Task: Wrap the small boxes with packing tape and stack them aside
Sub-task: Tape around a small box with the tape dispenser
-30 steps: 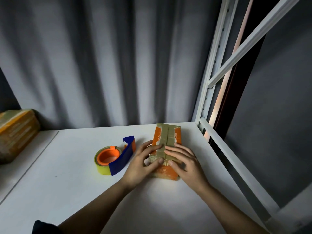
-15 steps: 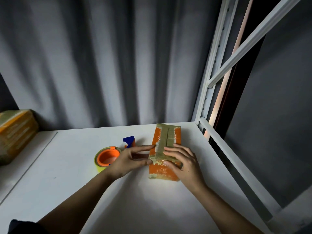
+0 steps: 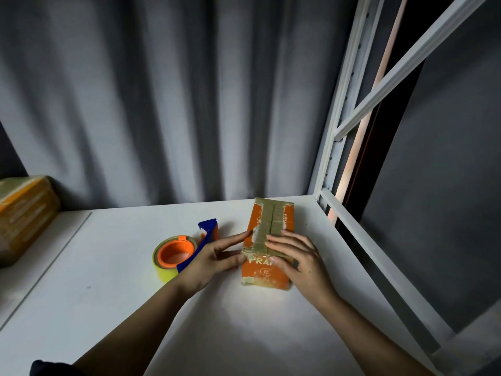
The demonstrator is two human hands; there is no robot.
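An orange small box (image 3: 267, 272) with strips of brownish tape along and across its top lies on the white table (image 3: 108, 294), near the right edge. My right hand (image 3: 301, 259) lies flat on the box's top with straight fingers on the tape. My left hand (image 3: 214, 257) touches the box's left side with straight fingers. A yellow tape roll in an orange and blue dispenser (image 3: 177, 253) sits just left of my left hand.
Taped orange boxes (image 3: 21, 215) are stacked at the far left on a lower surface. A grey curtain hangs behind the table. A white metal rack frame (image 3: 360, 234) runs along the table's right edge.
My left hand slid off the box's top to its left side, next to the tape dispenser. My right hand stayed pressing on the taped top.
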